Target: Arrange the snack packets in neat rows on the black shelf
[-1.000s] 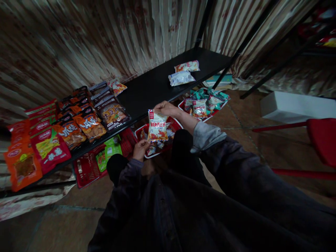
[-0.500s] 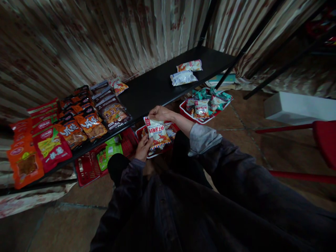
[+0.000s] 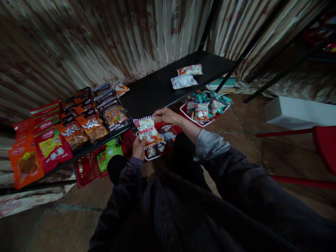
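Observation:
A white, red and orange snack bag (image 3: 147, 131) is held between both hands, tilted over a basket (image 3: 151, 158) of similar bags. My left hand (image 3: 138, 147) pinches its lower left edge with the thumb on the front. At its upper right corner, my right hand (image 3: 163, 114) grips the bag with closed fingers. Beside it, a single matching bag (image 3: 120, 88) lies at the back of the black shelf (image 3: 147, 92), behind the brown potato-slice packets (image 3: 115, 114). Two more snack bags, one patterned (image 3: 190, 69) and one pale side up (image 3: 184, 81), lie farther right on the shelf.
Orange and black packets (image 3: 91, 124), pink packets (image 3: 52, 147) and orange packets (image 3: 25, 166) fill the shelf's left end in rows. Below stand a red basket (image 3: 84, 171) with green packets and another basket (image 3: 202, 124) of snack bags. A white box (image 3: 294, 112) and red stool (image 3: 325, 147) are at right.
The snack bag has shifted left and turned in my hands, its printed front now slanted. My right hand stays on its upper corner, and my left hand has moved slightly left.

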Demonstrator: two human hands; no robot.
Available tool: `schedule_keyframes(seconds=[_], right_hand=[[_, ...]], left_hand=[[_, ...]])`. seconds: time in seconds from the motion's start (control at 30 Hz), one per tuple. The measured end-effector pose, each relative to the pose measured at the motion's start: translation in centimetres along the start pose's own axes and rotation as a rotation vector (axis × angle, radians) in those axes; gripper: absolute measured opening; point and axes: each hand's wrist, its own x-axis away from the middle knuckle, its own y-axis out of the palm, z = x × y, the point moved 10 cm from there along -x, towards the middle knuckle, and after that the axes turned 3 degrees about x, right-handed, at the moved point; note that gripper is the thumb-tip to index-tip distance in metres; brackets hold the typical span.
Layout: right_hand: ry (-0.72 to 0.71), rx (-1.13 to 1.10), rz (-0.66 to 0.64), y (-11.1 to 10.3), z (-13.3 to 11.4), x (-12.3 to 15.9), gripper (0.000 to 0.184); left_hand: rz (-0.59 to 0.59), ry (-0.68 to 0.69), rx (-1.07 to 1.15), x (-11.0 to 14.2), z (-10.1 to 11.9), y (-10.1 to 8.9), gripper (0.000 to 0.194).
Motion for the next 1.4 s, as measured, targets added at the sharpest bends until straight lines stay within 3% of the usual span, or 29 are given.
schedule_keyframes(seconds=[0.17, 0.37, 0.7, 0.9, 1.17, 1.4], right_hand=[[0.014, 0.02, 0.138, -0.4, 0.1, -0.4, 0.018], [-0.006, -0.011, 0.268, -0.4, 0.4, -0.8, 0.035], [0.144, -0.316, 0.231, 1.5, 2.8, 3.2, 0.048], [0.125, -0.465, 0.176, 3.7, 3.1, 4.6, 0.044], [0.15, -0.592, 0.318, 4.3, 4.7, 4.4, 0.039], [0.144, -0.581, 0.426, 3.9, 4.5, 5.7, 0.042]], left_hand=[[-0.019, -0.004, 0.002, 0.2, -0.2, 0.4, 0.052], [-0.044, -0.011, -0.001, 0.6, 0.2, 0.8, 0.051], [0.077, 0.09, -0.017, -1.7, 3.5, 0.7, 0.045], [0.079, 0.123, 0.028, -2.8, 4.0, 1.6, 0.045], [0.015, 0.089, 0.024, -2.8, 3.8, 3.0, 0.047], [0.013, 0.085, -0.01, -2.8, 4.8, 3.4, 0.038]])
